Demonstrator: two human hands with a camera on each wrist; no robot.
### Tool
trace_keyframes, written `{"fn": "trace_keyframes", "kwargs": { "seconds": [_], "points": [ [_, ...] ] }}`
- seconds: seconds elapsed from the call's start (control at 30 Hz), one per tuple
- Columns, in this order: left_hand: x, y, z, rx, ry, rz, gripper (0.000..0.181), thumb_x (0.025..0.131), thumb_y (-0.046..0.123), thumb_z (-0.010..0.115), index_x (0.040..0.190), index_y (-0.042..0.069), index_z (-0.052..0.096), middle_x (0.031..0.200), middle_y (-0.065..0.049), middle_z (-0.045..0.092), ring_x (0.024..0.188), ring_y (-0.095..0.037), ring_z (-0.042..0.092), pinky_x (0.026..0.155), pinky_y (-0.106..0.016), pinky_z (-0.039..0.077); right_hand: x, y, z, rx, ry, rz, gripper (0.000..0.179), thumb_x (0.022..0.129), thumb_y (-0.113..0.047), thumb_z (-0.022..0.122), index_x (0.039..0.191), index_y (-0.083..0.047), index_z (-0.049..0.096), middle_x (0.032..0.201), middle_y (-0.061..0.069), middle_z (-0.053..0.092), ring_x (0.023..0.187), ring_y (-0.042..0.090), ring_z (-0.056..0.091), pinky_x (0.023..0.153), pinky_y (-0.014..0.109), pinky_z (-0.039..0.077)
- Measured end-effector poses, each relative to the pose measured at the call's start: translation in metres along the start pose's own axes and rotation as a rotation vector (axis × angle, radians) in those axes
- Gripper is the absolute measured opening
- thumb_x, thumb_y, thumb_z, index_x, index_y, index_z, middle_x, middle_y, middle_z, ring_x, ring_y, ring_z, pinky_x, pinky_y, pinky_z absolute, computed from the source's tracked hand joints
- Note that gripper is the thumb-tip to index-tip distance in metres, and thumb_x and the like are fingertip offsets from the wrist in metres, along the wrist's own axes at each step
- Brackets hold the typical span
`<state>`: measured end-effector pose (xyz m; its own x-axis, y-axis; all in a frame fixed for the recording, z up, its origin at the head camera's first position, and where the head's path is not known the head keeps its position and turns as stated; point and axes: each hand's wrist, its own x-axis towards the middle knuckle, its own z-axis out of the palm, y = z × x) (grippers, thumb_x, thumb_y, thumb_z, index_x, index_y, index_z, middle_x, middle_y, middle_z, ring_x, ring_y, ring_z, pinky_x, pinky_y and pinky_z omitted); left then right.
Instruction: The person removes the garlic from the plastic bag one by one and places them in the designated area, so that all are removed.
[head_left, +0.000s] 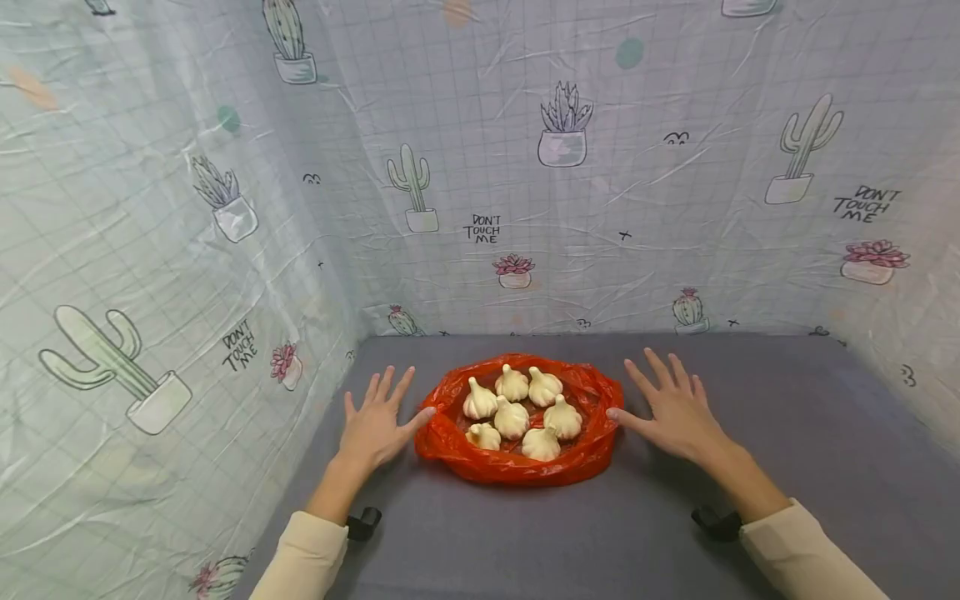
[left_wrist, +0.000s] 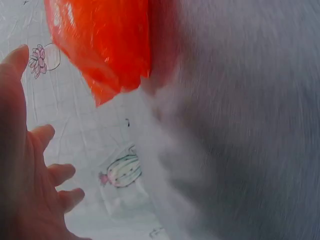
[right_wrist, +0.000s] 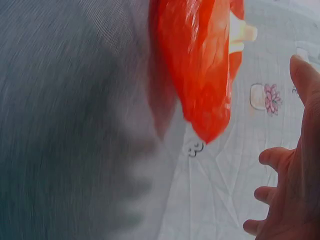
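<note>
A red plastic bag lies on the grey table with its mouth spread wide and its rim rolled down. Several white garlic bulbs sit inside it. My left hand is spread at the bag's left side, thumb tip right at the rim. On the other side my right hand is spread too, its thumb overlapping the rim in the head view. Neither hand grips anything. Both wrist views show the bag's outer side beside the spread fingers, and a pale bulb peeks over the edge in the right one.
The grey table extends around the bag. Behind and to the left hangs a pale sheet printed with cacti, meeting the table's back edge. A black strap is at the left wrist and another at the right.
</note>
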<state>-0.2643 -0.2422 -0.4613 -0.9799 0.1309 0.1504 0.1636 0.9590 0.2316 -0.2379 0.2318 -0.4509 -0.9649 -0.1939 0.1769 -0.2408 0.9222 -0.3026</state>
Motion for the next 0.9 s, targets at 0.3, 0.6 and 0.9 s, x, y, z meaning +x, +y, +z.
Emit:
{"fn": "trace_keyframes", "kwargs": {
  "seconds": [0.3,0.6,0.9],
  "points": [
    [0.006,0.011,0.016,-0.232,0.013,0.001,0.079,0.095,0.074,0.046,0.161,0.032,0.032,0.167,-0.013,0.032,0.153,-0.041,0.031,0.117,-0.076,0.012,0.011,-0.022,0.02,0.148,0.044,-0.079,0.088,0.093,-0.061,0.062,0.162,-0.017,0.03,0.166,0.02,0.024,0.152,0.051,0.013,0.114,0.075,0.01],
    [0.014,0.015,0.031,-0.545,0.16,-0.027,0.058,0.099,0.052,0.061,0.15,0.024,0.053,0.149,-0.01,0.057,0.137,-0.034,0.055,0.113,-0.055,0.041,0.025,-0.038,0.03,0.324,0.094,-0.137,0.074,0.091,-0.047,0.072,0.153,-0.013,0.048,0.155,0.018,0.042,0.144,0.044,0.029,0.109,0.072,0.019],
    [0.023,0.018,0.041,-0.842,0.214,-0.157,0.036,0.101,0.032,0.065,0.135,0.021,0.067,0.13,-0.013,0.07,0.118,-0.029,0.067,0.102,-0.05,0.051,0.036,-0.048,0.039,0.402,0.077,-0.166,0.047,0.093,-0.032,0.074,0.133,-0.009,0.067,0.131,0.015,0.064,0.127,0.039,0.05,0.106,0.064,0.033]
  ]
}}
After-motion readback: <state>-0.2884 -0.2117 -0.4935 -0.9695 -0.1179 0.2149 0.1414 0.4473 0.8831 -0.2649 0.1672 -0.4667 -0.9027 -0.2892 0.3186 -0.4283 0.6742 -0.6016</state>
